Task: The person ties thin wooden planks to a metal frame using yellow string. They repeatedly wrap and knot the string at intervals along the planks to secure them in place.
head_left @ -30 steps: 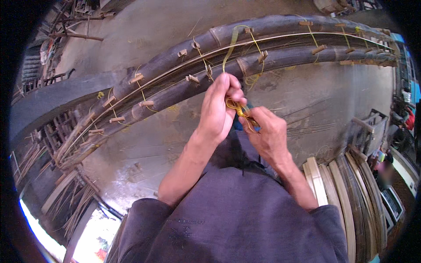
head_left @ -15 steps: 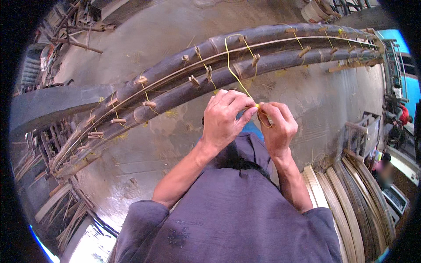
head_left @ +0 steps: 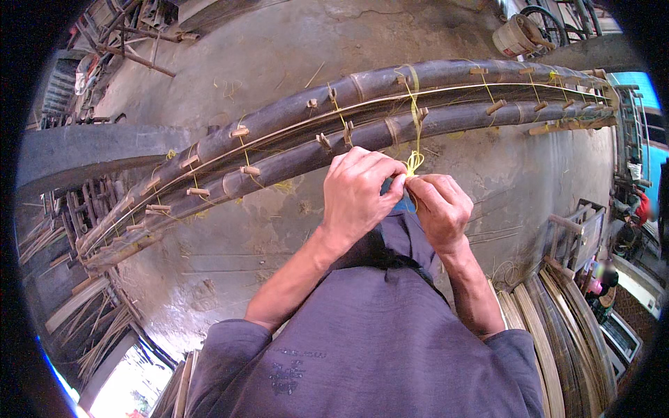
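Observation:
In front of my chest, my left hand [head_left: 359,195] and my right hand [head_left: 442,205] meet at their fingertips. Both pinch a yellow string [head_left: 414,163] that gathers in small loops above the fingers. From there it runs up to two long dark bamboo poles [head_left: 293,170] lying side by side and bowed. Short wooden pegs [head_left: 249,171] stick out along both poles, with yellow ties stretched between several of them. A pale thin strip [head_left: 286,124] follows the gap between the poles. My fingers cover the exact spot where the string is pinched.
Long curved slats [head_left: 554,327] are stacked at my lower right, near a wooden frame [head_left: 578,226]. A bucket [head_left: 516,38] stands at the far right. Sticks and thin strips [head_left: 90,324] pile up at the left. Other people are at the right edge.
The string was a wide loose loop toward the poles; now its strands run close together, with small loops bunched above my fingertips. My hands stay nearly in place while the view shifts slightly.

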Motion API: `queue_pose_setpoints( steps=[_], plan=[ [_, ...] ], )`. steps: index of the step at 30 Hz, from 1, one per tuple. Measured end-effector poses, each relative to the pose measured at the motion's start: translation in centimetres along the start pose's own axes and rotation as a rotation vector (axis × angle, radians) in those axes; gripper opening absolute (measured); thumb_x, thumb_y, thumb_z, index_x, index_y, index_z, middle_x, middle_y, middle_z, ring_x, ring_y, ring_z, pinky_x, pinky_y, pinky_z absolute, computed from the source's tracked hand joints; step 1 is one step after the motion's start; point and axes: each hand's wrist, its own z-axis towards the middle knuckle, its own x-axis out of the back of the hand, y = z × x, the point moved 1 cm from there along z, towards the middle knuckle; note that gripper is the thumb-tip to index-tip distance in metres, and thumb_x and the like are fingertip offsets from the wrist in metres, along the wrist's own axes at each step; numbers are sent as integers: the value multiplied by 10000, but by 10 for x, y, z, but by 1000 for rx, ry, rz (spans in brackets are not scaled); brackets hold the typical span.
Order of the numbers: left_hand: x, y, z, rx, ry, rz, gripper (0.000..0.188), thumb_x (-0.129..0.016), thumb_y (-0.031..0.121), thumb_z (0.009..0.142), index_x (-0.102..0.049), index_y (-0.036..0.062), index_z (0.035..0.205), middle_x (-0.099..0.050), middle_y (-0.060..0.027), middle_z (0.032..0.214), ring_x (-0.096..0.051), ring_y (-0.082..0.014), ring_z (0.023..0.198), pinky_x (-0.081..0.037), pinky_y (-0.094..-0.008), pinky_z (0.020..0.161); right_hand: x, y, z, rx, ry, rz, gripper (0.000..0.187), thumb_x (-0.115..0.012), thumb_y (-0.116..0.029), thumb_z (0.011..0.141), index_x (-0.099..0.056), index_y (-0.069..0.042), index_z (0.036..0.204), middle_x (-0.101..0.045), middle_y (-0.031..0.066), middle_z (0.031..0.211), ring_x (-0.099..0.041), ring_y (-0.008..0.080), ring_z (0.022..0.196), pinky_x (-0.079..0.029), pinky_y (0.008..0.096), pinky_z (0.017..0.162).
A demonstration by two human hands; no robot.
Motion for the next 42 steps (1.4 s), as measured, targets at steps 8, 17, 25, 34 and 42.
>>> queue_pose_setpoints(
  steps=[8, 17, 25, 34, 42],
  plan=[
    [-6, -17, 13, -2, -273, -199, 95, -646, 157, 661, -605, 86, 709, -610, -39, 692, -585, -227, 721, -484, -355, 644, 17, 14, 13, 149, -233, 75, 184, -666, -60, 631, -644, -73, 813, -643, 43, 812, -632, 189, 703, -519, 303, 596],
    [-10, -25, 20, -4, 53, 91, 86, -631, 88, 612, -560, 91, 661, -559, -50, 651, -551, -241, 669, -481, -354, 606, 49, 17, -8, -56, -168, 164, 171, -746, -13, 666, -648, -65, 796, -639, 58, 740, -633, 188, 668, -512, 288, 586],
    [-5, -48, 17, 527, -383, -720, 328, -500, 342, 920, -650, 73, 1034, -670, -83, 985, -631, -186, 897, -497, -315, 784, 86, 7, -20, -769, 18, 618, 147, -724, -11, 782, -626, 3, 890, -645, 70, 844, -601, 95, 765, -497, 230, 650],
    [-45, -40, 74, 819, -123, -1490, 306, -466, 318, 958, -397, 187, 690, -319, 70, 626, -284, -38, 488, -213, -174, 381, 59, -18, -49, -433, -40, 290, 162, -763, -9, 702, -646, -23, 812, -654, 94, 738, -646, 181, 667, -507, 276, 609],
    [-4, -128, 96, 599, 70, -1501, 391, -383, 438, 985, -494, 117, 789, -413, 34, 680, -390, -49, 563, -326, -191, 436, 103, 14, -61, -644, 130, 462, 129, -686, -11, 705, -599, -12, 800, -632, 99, 722, -616, 171, 662, -488, 288, 594]
  ],
)
